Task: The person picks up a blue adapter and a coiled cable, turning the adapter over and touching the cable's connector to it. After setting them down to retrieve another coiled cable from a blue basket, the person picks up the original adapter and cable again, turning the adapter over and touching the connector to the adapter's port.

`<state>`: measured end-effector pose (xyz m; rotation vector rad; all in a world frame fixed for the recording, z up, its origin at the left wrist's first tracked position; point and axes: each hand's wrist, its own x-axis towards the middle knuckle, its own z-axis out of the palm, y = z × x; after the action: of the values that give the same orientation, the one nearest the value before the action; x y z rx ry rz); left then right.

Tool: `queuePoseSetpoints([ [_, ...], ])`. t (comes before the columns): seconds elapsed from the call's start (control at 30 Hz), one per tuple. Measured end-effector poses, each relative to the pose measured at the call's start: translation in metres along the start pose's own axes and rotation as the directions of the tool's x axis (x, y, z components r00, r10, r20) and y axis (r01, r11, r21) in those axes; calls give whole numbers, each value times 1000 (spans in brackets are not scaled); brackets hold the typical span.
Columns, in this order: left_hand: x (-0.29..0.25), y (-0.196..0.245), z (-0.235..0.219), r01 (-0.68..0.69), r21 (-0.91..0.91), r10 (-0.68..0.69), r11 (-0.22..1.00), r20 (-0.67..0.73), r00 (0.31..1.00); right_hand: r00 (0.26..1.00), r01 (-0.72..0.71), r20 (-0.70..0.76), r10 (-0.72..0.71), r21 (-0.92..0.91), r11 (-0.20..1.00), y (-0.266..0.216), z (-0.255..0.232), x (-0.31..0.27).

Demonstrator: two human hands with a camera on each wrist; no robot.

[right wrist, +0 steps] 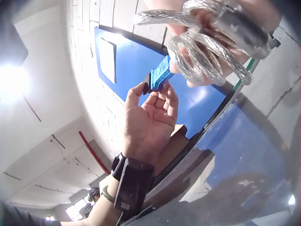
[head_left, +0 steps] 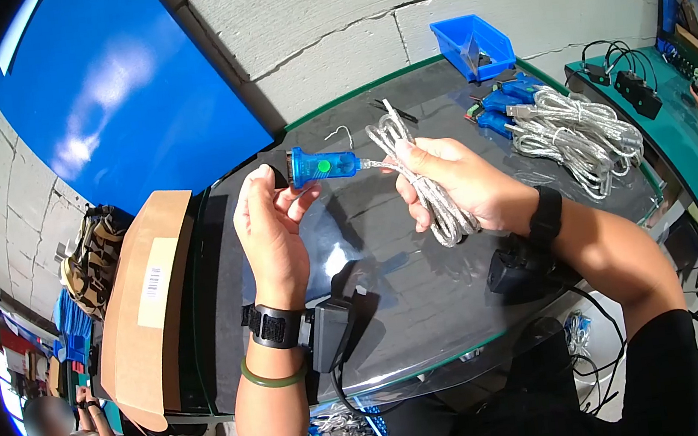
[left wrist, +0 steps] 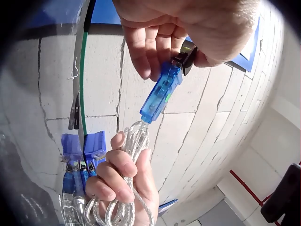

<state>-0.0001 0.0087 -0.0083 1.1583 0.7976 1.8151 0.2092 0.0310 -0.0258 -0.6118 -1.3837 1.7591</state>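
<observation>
A translucent blue serial connector (head_left: 334, 165) with a green round sticker lies level between the two hands, above the table. My left hand (head_left: 272, 235) pinches a small black cap (left wrist: 186, 60) at the connector's wide end, between thumb and fingers. From the connector's narrow end runs a clear-sheathed silver cable, bundled into a coil (head_left: 442, 207). My right hand (head_left: 465, 179) grips this coil, thumb on top and fingers curled beneath. In the right wrist view the silver coil (right wrist: 211, 61) looms close to the camera, partly covering the right hand.
Several similar blue-ended cables (head_left: 575, 127) are piled at the table's right. Behind them stands a blue bin (head_left: 471, 40). A cardboard box (head_left: 142, 328) is at the left, beside a blue panel (head_left: 127, 80). Clear plastic covers part of the dark mat (head_left: 410, 297). Other people sit at both sides.
</observation>
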Motion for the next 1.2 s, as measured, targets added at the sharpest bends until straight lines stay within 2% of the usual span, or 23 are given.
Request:
queuePoseSetpoints([
  [0.7, 3, -3, -7, 5, -6, -5, 1000, 40, 999, 1000, 2, 24, -2, 29, 1000, -3, 2, -2],
  [0.77, 7, -6, -12, 24, -40, -20, 999, 94, 995, 1000, 4, 19, -4, 29, 1000, -4, 3, -2],
  [0.8, 3, 2, 3, 55, 44, -55, 997, -14, 998, 1000, 13, 21, -14, 46, 999, -3, 3, -2],
  [0.87, 2, 2, 3, 53, 8, -53, 999, -14, 998, 1000, 5, 5, -5, 17, 1000, -5, 4, -3],
  [0.9, 3, 1, -3, 62, -41, -60, 997, 51, 997, 1000, 7, 22, -7, 18, 1000, -5, 5, -2],
  [1.0, 1, 1, 2, 102, -17, -102, 995, -27, 994, 1000, 1, 23, -1, -4, 1000, -5, 5, -2],
  [1.07, 3, -2, -2, 111, -27, -112, 993, -31, 993, 1000, 16, 17, -15, -51, 999, -3, 6, -1],
  [1.13, 4, -3, -2, 181, -108, -185, 978, -30, 982, 1000, 11, 25, -10, -44, 999, -7, 8, -2],
  [1.17, 5, -3, -2, 230, -154, -235, 961, -20, 972, 997, 83, 15, -81, -180, 980, -7, 9, -2],
  [1.2, 7, -5, -5, 228, -198, -230, 953, 12, 973, 988, 152, 12, -156, -313, 938, -7, 12, -3],
])
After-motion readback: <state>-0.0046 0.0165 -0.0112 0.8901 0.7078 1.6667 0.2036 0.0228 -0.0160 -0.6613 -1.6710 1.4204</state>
